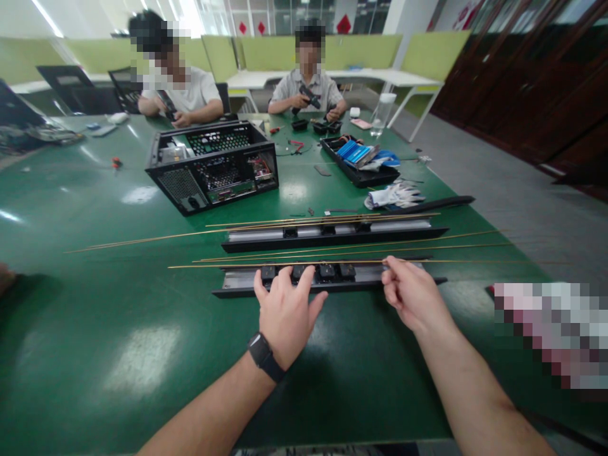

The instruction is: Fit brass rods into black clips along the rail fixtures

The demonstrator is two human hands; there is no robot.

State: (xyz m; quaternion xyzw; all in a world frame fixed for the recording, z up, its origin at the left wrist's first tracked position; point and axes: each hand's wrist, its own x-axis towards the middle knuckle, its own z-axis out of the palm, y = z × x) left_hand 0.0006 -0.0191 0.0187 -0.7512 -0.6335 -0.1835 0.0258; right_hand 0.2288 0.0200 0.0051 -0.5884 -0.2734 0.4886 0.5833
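My right hand (411, 294) pinches a thin brass-coloured rod (228, 265) that runs lengthwise over the near black channel (370, 288). My left hand (287, 310), wearing a black watch, has its fingers spread, with the fingertips at the black blocks (348, 271) inside that channel. Whether these fingertips also touch the rod, I cannot tell. Beyond it lies a second black channel (399, 237) with a pale inner strip and several dark blocks. More thin rods (142, 239) rest across and between the two channels, sticking out past their ends.
An open black computer case (213, 171) stands at the back left. A black tray (361, 177) with blue items, white gloves (396, 195), a dark strip (441, 204) and a water bottle (382, 114) are at the back right. Two people sit opposite, handling dark tools. A blurred-out item (560, 335) lies right.
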